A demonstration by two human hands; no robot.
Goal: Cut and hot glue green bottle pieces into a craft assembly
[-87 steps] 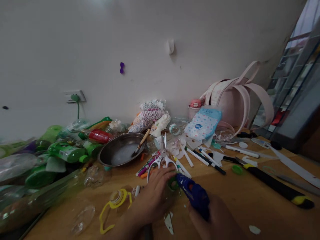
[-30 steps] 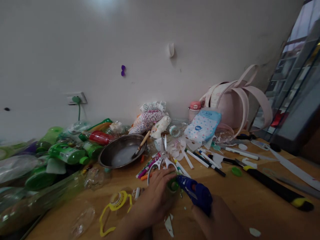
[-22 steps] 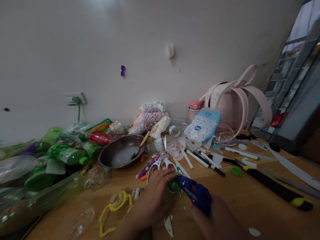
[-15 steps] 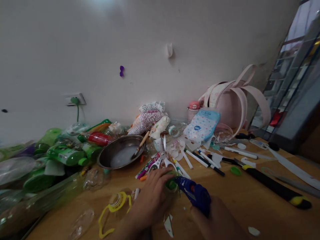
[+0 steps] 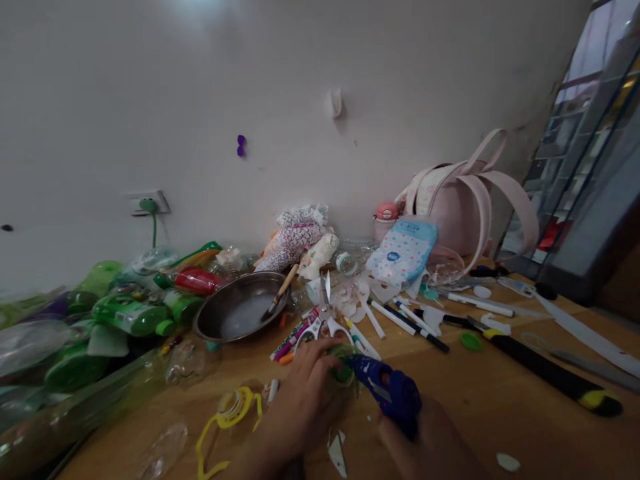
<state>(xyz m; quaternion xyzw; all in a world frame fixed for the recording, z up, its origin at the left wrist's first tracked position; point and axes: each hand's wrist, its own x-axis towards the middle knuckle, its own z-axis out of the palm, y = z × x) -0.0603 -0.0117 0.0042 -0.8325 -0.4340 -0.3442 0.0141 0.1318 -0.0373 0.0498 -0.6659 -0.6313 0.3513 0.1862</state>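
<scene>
My right hand [image 5: 425, 433] is wrapped round the handle of a blue glue gun [image 5: 393, 393], whose nozzle points left. The tip meets a small green, see-through plastic piece [image 5: 343, 370], and I cannot tell whether it touches. My left hand [image 5: 305, 387] is closed on this green piece, its fingers hiding much of it. Just beyond the left hand lie white-handled scissors [image 5: 326, 310] with the blades pointing away, and several markers [image 5: 295, 340]. A yellow plastic ring with strips [image 5: 235, 407] lies left of my left wrist.
A metal bowl [image 5: 205, 323] with whitish liquid and a brush [image 5: 283, 290] stands behind. Plastic bottles [image 5: 130, 313] crowd the left. A pink backpack [image 5: 457, 213] and a blue dotted packet [image 5: 405, 250] sit at the back right. A black-and-yellow cutter [image 5: 545, 367] lies at the right.
The view has shifted very slightly. Both hands, the glue gun and the green piece stay in nearly the same places.
</scene>
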